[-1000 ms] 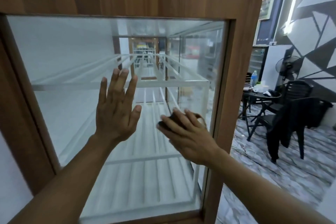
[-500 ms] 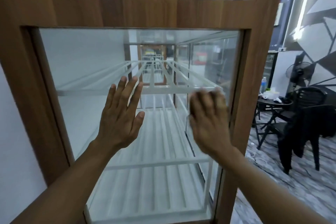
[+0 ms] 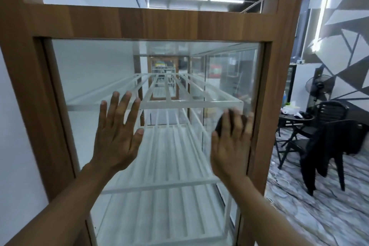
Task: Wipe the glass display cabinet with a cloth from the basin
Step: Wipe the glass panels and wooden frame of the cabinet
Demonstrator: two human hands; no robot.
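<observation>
The glass display cabinet has a brown wooden frame (image 3: 139, 24) around a tall glass pane (image 3: 89, 74), with white slatted shelves inside. My left hand (image 3: 117, 136) lies flat on the glass at mid-height, fingers spread, holding nothing. My right hand (image 3: 231, 144) presses a dark cloth (image 3: 220, 124) against the glass close to the frame's right post. Most of the cloth is hidden under the fingers. No basin is in view.
To the right of the cabinet stand black plastic chairs (image 3: 331, 126), one with a dark garment draped over it, and a small round table (image 3: 295, 118) with bottles. A standing fan (image 3: 319, 88) is behind. Cables lie on the patterned floor (image 3: 319, 215).
My right hand with the cloth has moved up and to the right across the glass, from mid-pane to beside the right post. The left hand stays flat; the camera has tilted upward.
</observation>
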